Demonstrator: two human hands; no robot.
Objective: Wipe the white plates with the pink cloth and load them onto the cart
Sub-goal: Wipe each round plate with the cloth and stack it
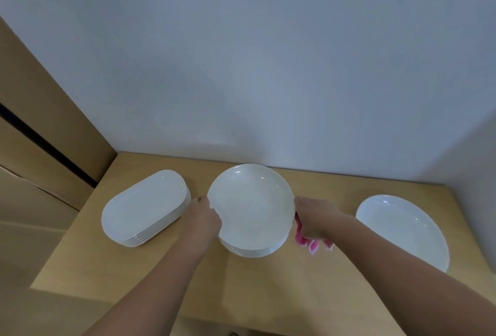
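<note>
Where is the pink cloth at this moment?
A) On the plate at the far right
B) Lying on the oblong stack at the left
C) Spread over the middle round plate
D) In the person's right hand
D: the cloth is bunched under the right hand, whose fingers curl round it just beside the right rim of the middle plate.

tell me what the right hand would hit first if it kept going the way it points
The right hand, holding the pink cloth, points left at the top round plate. It would meet that plate's right rim first, and may be touching it; depth is unclear.
</note>
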